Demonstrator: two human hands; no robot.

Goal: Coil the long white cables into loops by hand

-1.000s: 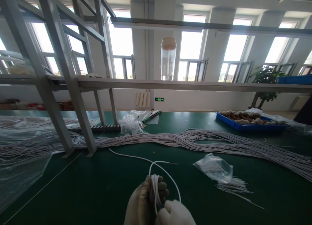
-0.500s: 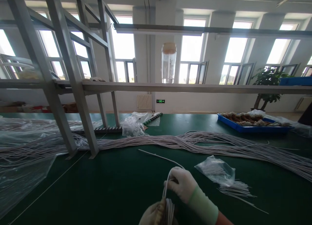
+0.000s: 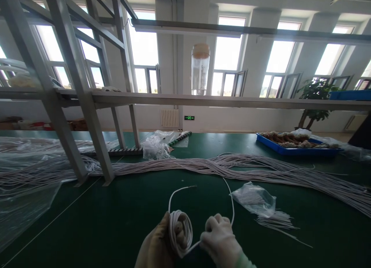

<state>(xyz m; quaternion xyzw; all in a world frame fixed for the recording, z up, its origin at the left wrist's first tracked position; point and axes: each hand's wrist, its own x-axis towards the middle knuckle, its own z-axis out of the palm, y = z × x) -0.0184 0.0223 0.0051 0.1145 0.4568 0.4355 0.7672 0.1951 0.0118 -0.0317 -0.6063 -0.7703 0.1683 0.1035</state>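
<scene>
Nearby, a blue tray (image 3: 307, 151) bears brownish bundles (image 3: 286, 138) while gloved hands, fingers curled closed, grip coiled white cable (image 3: 173, 233): left hand (image 3: 159, 241) the loops, right hand (image 3: 218, 235) the trailing length.

The green tabletop (image 3: 116, 217) bears a cable bundle (image 3: 185, 164) beyond the fingers (image 3: 213, 222), plastic sheeting (image 3: 31, 214) to their left, a clear bag (image 3: 256, 199) and short wires (image 3: 276, 221) to their right, and a blue tray (image 3: 301, 151) farther right.

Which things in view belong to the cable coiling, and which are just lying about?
In the job:
left hand, holding the coil
right hand, gripping the cable
cable bundle, probably the supply

Seemingly just lying about:
bottle on the shelf
blue tray
crumpled plastic
bag of short strands
</scene>
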